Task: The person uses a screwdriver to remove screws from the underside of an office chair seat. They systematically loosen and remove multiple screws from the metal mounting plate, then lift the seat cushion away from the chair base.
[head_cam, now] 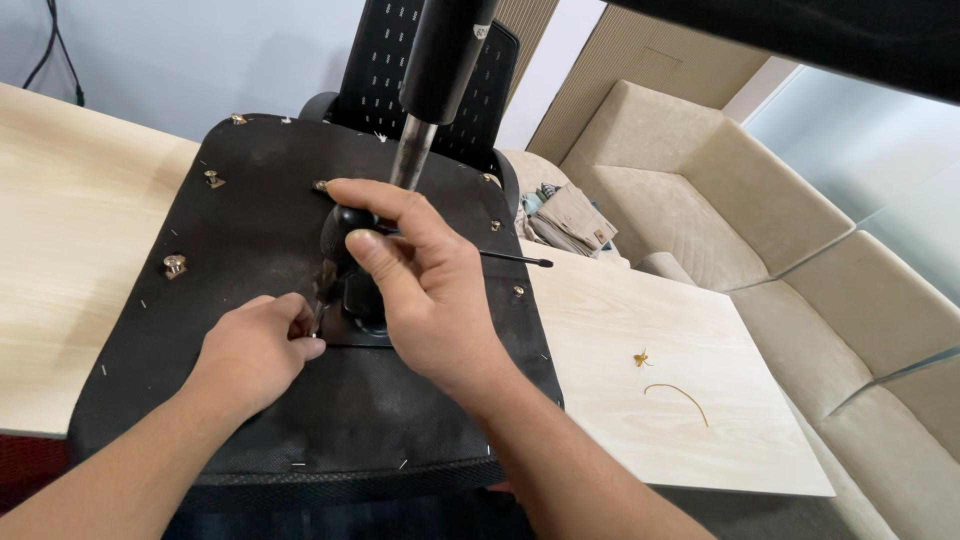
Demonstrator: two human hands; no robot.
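Observation:
An upturned black chair seat (260, 220) lies on a light wooden table (60, 230), its underside facing me. At its middle sits a black metal mechanism (345, 240) with a gas-lift column (412, 150) rising from it. My right hand (420, 290) grips the mechanism from above, thumb and fingers wrapped around it. My left hand (255, 350) pinches a small part, maybe a screw, at the mechanism's lower left edge; the part itself is hidden by my fingers. A thin black lever (515, 258) sticks out to the right.
Brass-coloured bolts (174, 265) stand in the seat's left side. A small gold piece (640, 358) and a thin curved wire (680, 395) lie on the table's right part. A black mesh chair back (385, 60) stands behind. A beige sofa (700, 180) fills the right.

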